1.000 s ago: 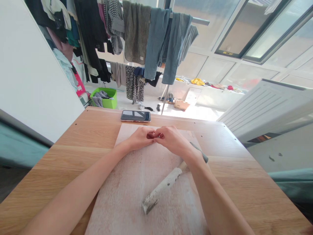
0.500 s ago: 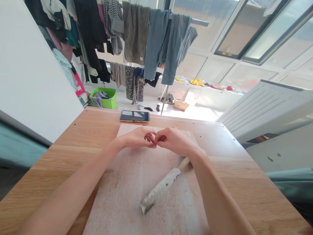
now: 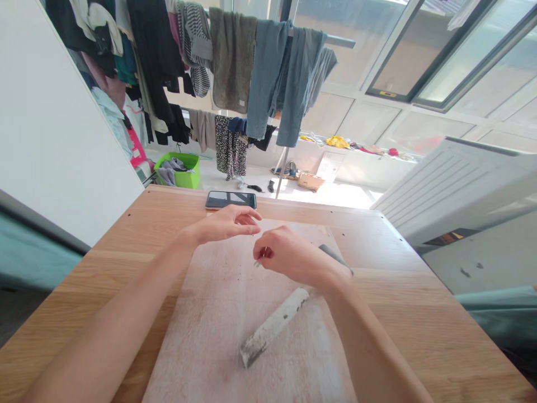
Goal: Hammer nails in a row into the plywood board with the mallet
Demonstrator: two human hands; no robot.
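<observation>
My left hand [image 3: 229,224] hovers over the far left part of a pale, worn board [image 3: 218,336], its fingers apart and nothing seen in them. To the right of it, my right hand [image 3: 289,254] is closed in a pinch. A tiny whitish bit [image 3: 257,264] shows at those fingertips, too small to name. On the board lies a hammer [image 3: 274,326] with a stained white grip pointing toward me. Its dark grey head [image 3: 335,258] shows beyond my right wrist, which hides part of the handle. Small dark specks dot the board below my hands.
A phone [image 3: 230,200] lies at the far edge of the wooden table [image 3: 394,313]. Past the table, clothes [image 3: 268,78] hang on a rack above a green basket [image 3: 187,173]. A white panel [image 3: 75,123] stands at the left, and a white ribbed unit [image 3: 457,190] at the right.
My hands, fingertips together before, have parted. The left moved back and to the left with its fingers opening; the right came slightly nearer, still pinched. The hammer's head has come into sight.
</observation>
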